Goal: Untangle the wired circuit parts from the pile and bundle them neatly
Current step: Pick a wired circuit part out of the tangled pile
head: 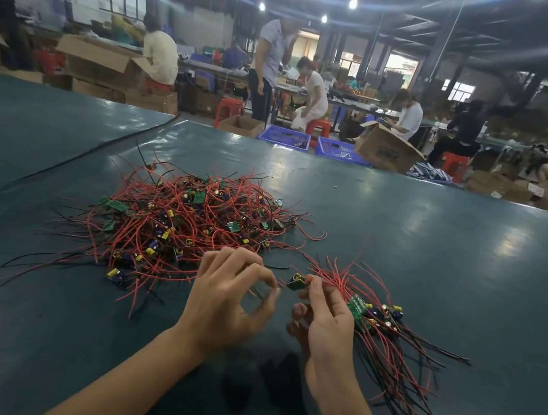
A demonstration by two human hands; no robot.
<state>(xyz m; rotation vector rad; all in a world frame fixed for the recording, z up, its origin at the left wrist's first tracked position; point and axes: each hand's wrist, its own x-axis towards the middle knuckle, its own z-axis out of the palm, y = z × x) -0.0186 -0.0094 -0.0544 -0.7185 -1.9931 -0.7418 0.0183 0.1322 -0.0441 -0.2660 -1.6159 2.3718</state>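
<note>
Green tabletop point(431, 261): the pile point(187, 224) is large, so most is left. The right hand point(324, 323) grips a small bundle point(372, 319) beside it. The left hand point(227, 291) curls close by — what it holds is unclear.

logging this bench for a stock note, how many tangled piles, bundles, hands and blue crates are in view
pile: 1
bundle: 1
hands, left hand and right hand: 2
blue crates: 2
total: 6
</note>
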